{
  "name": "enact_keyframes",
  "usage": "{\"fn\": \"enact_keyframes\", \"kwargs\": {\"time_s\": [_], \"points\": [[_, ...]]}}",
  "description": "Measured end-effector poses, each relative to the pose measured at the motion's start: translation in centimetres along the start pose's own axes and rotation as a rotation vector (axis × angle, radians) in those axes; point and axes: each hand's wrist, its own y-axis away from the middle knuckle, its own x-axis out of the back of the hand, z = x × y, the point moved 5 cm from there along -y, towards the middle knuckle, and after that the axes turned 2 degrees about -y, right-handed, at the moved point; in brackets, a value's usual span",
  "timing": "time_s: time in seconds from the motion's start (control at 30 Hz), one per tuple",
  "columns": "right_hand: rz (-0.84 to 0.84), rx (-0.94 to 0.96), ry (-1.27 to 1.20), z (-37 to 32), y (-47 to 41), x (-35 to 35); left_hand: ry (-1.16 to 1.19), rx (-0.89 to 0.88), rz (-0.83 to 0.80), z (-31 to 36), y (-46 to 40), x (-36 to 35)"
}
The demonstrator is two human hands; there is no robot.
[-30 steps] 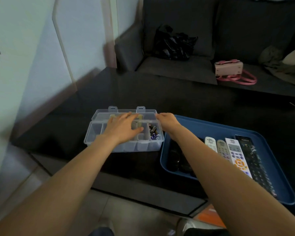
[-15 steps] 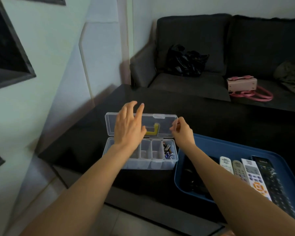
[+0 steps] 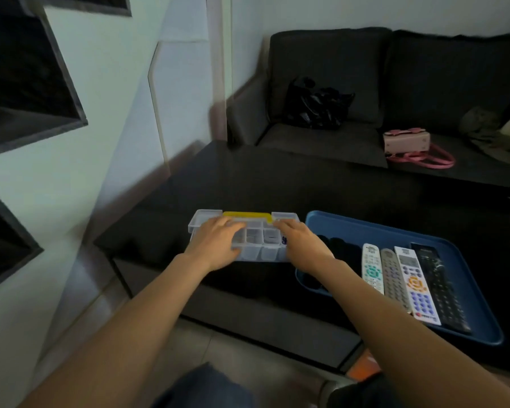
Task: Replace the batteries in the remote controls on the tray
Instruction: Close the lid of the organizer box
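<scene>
A clear plastic compartment box (image 3: 259, 251) sits on the black table, its lid (image 3: 203, 220) with a yellow handle (image 3: 246, 214) laid back on the far side. My left hand (image 3: 218, 244) lies flat over the box's left half, fingers spread. My right hand (image 3: 302, 242) is at the box's right end, fingertips on the lid's right corner. A few batteries (image 3: 284, 240) show by my right hand. To the right, the blue tray (image 3: 365, 228) holds several remotes side by side: a white one (image 3: 373, 269), a grey one (image 3: 393, 278), a white one with orange keys (image 3: 415, 285) and a black one (image 3: 442, 290).
Dark items (image 3: 336, 245) lie in the tray's left part, unclear what. A dark sofa (image 3: 336, 83) stands behind the table with a black bag (image 3: 315, 104) and a pink handbag (image 3: 407, 139). The wall is close on the left. An orange thing (image 3: 365, 363) lies on the floor.
The box lid went from nearly shut to upright and now lies folded back. Both hands came down onto the box. The camera view shifted.
</scene>
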Motion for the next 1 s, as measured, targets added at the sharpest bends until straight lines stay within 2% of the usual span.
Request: {"fn": "enact_keyframes", "kwargs": {"time_s": [0.17, 0.47, 0.8, 1.0], "points": [[-0.094, -0.001, 0.111, 0.1, 1.0, -2.6, -0.063, 0.053, -0.222, -0.7, 1.3, -2.5], [0.015, -0.065, 0.114, -0.5, 0.9, -3.2, -0.108, 0.069, -0.262, -0.3, -0.2, -2.8], [-0.007, -0.154, 0.212, -1.9, 0.9, -3.8, -0.07, 0.035, -0.27, -0.7, -2.0, -2.6], [0.061, -0.155, 0.216, -1.8, 1.3, -4.9, -0.084, 0.011, -0.261, -0.7, -2.1, -2.7]]}}
